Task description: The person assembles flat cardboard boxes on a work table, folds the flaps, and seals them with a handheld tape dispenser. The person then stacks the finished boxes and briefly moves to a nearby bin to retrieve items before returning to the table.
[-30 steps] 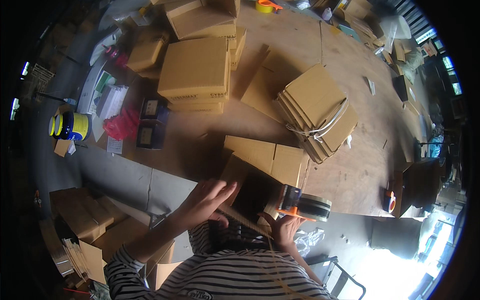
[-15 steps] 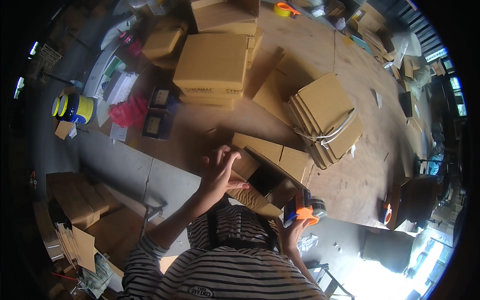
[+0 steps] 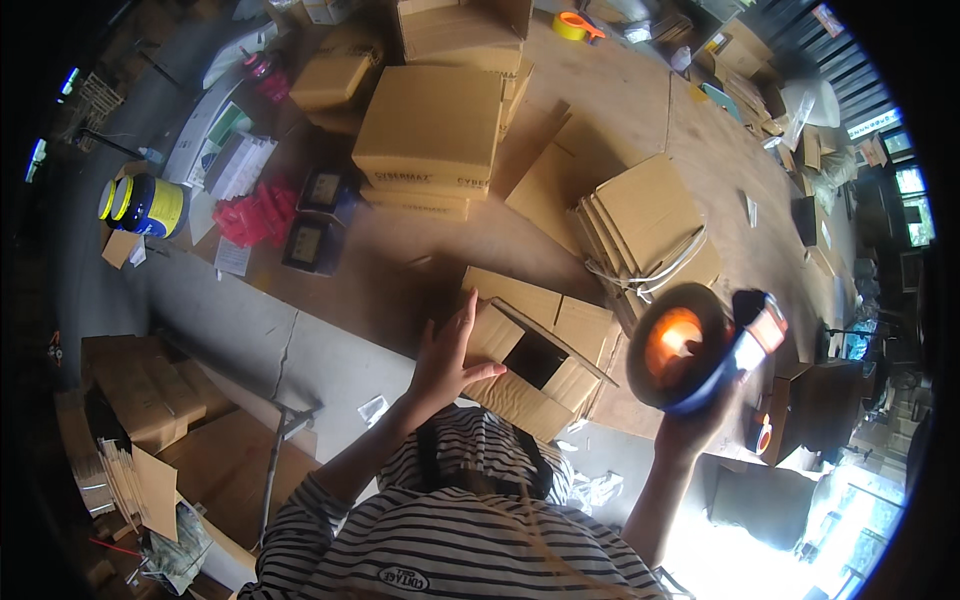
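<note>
A small cardboard box (image 3: 585, 325) stands in front of me at the table's near edge. Its flaps are partly folded in, leaving a dark opening in the middle, and one flap tilts up along the far side. My left hand (image 3: 447, 350) is at the box's left end, fingers spread and thumb over the near flap; whether it presses on the cardboard I cannot tell. Off to the right, my right hand (image 3: 697, 415) grips a tape dispenser (image 3: 678, 350) with a large roll and orange hub, raised clear of the box and slightly blurred.
Tied flat cartons (image 3: 640, 215) lie beyond the box to the right. Closed cartons (image 3: 430, 125) are stacked at the back. Two dark small boxes (image 3: 312, 246), pink plastic (image 3: 255, 215) and blue-yellow tubs (image 3: 150, 205) sit on the left. Another tape dispenser (image 3: 575, 26) rests far back.
My right hand has lifted the tape dispenser up and right, away from the box. The box flaps have folded further inward. My left hand has shifted slightly, its fingers straighter.
</note>
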